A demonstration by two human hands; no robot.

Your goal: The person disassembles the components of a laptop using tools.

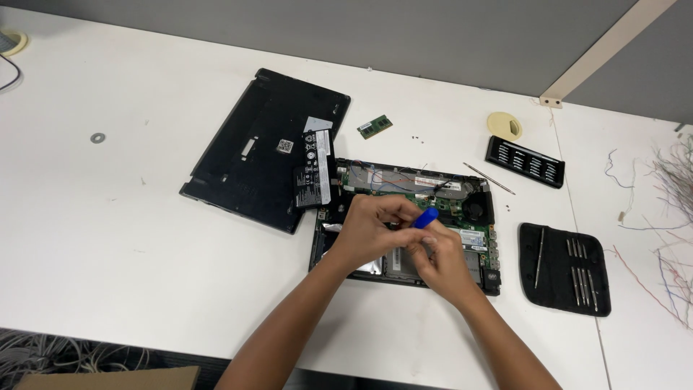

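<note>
An opened laptop (433, 189) lies on the white table (130, 231) with its green circuit board and fan exposed. My left hand (372, 230) and my right hand (442, 261) meet over its middle. Between them is a screwdriver with a blue handle (426, 217); my right hand grips it and my left hand's fingers rest at its top. The tip is hidden behind my fingers. A black battery pack (313, 177) lies at the laptop's left edge, resting on the removed black bottom cover (253, 148).
A green memory module (375, 126) lies behind the laptop. Right of it are a black bit holder (525, 162), a thin metal rod (489, 178), a black tool pouch (564, 268) and a round cream cap (504, 125). Loose wires (671, 209) sprawl at the far right.
</note>
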